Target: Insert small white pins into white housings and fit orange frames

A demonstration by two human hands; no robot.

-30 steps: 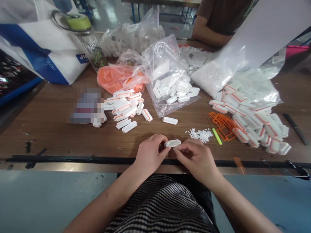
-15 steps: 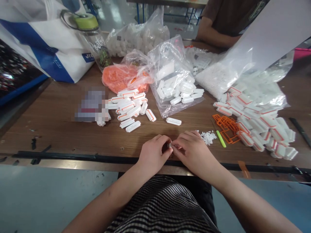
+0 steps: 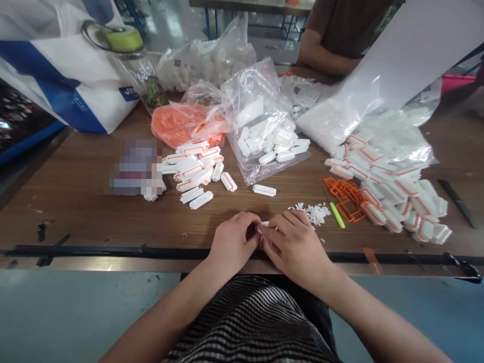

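Near the table's front edge, my left hand (image 3: 233, 236) and my right hand (image 3: 297, 241) meet, fingertips pinched together. Between them is a white plastic casing (image 3: 264, 223), mostly hidden by the fingers. Just beyond lies a single white casing (image 3: 264, 190). Beside my right hand is a small heap of tiny white plastic pieces (image 3: 317, 214). To its right lie a tool with a lime-green handle (image 3: 337, 215) and a tangle of orange frames (image 3: 345, 194).
White casings with orange strips are piled left of centre (image 3: 196, 169) and at right (image 3: 401, 189). A clear bag of white casings (image 3: 251, 169), an orange-filled bag (image 3: 177, 123), a bottle (image 3: 141, 75) and a shopping bag (image 3: 102, 96) stand behind. A person's forearm (image 3: 325, 59) rests opposite.
The whole view has shifted slightly. My right hand's fingers have moved a little over the held piece, and more of its white edge and of the tiny white pieces now shows.
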